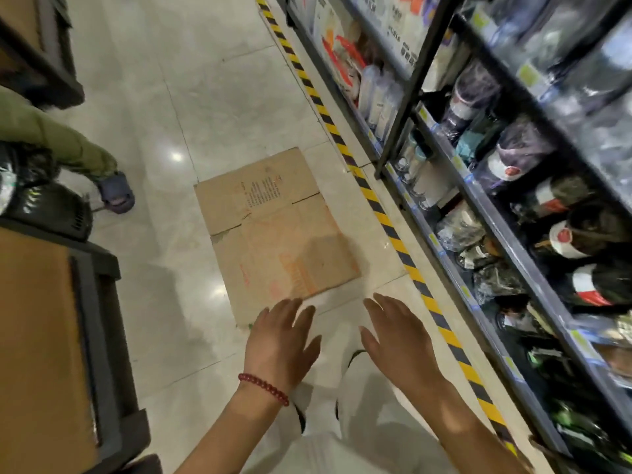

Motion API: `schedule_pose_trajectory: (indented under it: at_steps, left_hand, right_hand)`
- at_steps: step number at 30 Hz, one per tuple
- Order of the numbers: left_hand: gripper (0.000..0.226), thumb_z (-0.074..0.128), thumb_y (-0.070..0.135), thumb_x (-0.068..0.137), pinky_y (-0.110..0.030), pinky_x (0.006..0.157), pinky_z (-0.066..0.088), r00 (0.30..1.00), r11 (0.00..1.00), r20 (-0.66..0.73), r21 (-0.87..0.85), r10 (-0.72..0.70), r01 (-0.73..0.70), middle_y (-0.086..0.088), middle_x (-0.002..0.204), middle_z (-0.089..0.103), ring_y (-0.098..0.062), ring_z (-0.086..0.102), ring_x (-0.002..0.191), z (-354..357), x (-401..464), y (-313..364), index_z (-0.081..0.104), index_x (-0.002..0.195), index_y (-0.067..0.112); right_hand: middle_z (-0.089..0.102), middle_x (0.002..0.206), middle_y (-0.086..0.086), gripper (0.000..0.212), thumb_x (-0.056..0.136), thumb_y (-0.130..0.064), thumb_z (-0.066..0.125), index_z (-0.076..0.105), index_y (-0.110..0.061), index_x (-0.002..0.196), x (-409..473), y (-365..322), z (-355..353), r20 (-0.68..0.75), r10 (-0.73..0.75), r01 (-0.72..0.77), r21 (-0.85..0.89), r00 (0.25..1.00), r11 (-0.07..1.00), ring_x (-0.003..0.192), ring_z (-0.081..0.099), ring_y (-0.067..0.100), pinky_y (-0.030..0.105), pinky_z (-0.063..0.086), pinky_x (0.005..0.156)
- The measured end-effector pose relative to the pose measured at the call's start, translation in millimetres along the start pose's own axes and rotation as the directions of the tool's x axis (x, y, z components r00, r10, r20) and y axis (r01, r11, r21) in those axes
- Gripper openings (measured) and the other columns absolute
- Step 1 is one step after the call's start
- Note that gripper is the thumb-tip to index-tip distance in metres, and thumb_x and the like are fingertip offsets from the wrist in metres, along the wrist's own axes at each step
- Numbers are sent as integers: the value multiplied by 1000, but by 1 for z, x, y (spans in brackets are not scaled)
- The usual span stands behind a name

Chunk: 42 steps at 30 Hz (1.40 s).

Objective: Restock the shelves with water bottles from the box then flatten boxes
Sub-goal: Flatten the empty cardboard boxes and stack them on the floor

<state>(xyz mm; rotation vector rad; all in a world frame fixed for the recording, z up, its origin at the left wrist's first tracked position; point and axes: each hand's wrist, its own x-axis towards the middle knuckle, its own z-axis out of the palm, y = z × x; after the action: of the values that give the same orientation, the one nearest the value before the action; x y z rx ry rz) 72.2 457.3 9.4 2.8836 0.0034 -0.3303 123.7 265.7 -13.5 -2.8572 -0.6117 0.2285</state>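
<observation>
Pale tiled floor (219,97) with a yellow-black hazard stripe (386,220) along the shelves (496,234) right of the hands; shelves hold blurred bottles and packaged goods. A flattened cardboard box (273,230), brown with faded orange print, lies on the floor just ahead of both hands. Left hand (280,343) and right hand (400,340) spread wide, palms down, holding nothing.

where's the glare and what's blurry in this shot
Head view: ceiling-light glare spots shine on the glossy floor left of the flattened cardboard box; the shelves at right are smeared by motion blur and bowed by wide-angle distortion; the left hand and right hand are slightly soft.
</observation>
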Motion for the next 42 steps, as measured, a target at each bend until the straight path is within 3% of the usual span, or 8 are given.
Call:
schedule_pose_trajectory:
  at_steps: [4, 12, 17, 22, 28, 32, 37, 42]
  left_hand:
    - [49, 86, 38, 56, -39, 71, 58, 1000, 1000, -26, 16, -16, 16, -6, 103, 71, -27, 69, 90, -36, -9, 39, 73, 97, 17]
    - [53, 40, 49, 74, -37, 69, 57, 989, 991, -76, 46, 126, -123, -7, 101, 72, -26, 70, 86, -60, 31, 105, 73, 97, 15]
    - [40, 72, 44, 68, -35, 70, 56, 951, 950, -84, 119, 298, -288, -6, 100, 72, -24, 70, 83, -66, 71, 135, 73, 97, 17]
    - [48, 87, 43, 52, -34, 67, 57, 846, 830, -9, 200, 532, -520, -2, 96, 73, -20, 71, 81, -73, 118, 169, 75, 92, 19]
    - [46, 54, 47, 73, -43, 76, 57, 573, 547, 259, 171, 778, -820, -7, 104, 72, -26, 69, 92, -74, 163, 212, 73, 102, 16]
    - [42, 52, 44, 81, -40, 80, 54, 315, 296, 394, 109, 863, -949, -4, 108, 68, -28, 66, 96, -70, 161, 245, 68, 107, 16]
    - [35, 70, 38, 68, -37, 67, 56, -87, -73, 442, -48, 893, -996, -7, 94, 71, -27, 69, 79, -53, 120, 267, 71, 95, 14]
    - [65, 32, 54, 74, -39, 90, 51, -339, -276, 500, -197, 797, -941, -5, 119, 64, -26, 63, 106, -29, 60, 274, 67, 114, 18]
  right_hand:
    - [71, 104, 10, 39, 75, -33, 59, 71, -9, 103, -32, 16, -44, -62, 63, -58, 79, 996, 995, 92, 70, 27, 36, 58, 68]
    - [70, 107, 5, 48, 80, -39, 40, 70, -12, 106, -64, 73, -85, -179, 152, -146, 50, 972, 988, 91, 69, 23, 32, 57, 70]
    - [71, 101, 6, 44, 78, -37, 43, 71, -12, 102, -70, 99, -93, -286, 314, -308, 67, 905, 949, 87, 70, 23, 33, 58, 66]
    - [71, 99, 7, 37, 67, -27, 77, 69, -11, 99, -87, 109, -95, -350, 562, -549, 144, 750, 823, 84, 70, 25, 34, 57, 64]
    - [69, 95, 12, 39, 64, -14, 83, 68, -4, 98, -112, 90, -90, -343, 859, -807, 333, 379, 488, 85, 67, 34, 39, 57, 68]
    - [70, 98, 13, 35, 77, -28, 60, 69, -4, 100, -130, 52, -76, -297, 950, -909, 364, 94, 203, 84, 68, 33, 37, 57, 65]
    - [67, 92, 9, 33, 71, -27, 66, 67, -8, 98, -149, -29, -58, -166, 960, -903, 405, -225, -142, 77, 66, 31, 37, 55, 56]
    - [67, 93, 9, 32, 73, -24, 73, 66, -11, 102, -168, -95, -47, -3, 874, -780, 454, -485, -431, 73, 65, 29, 36, 55, 55]
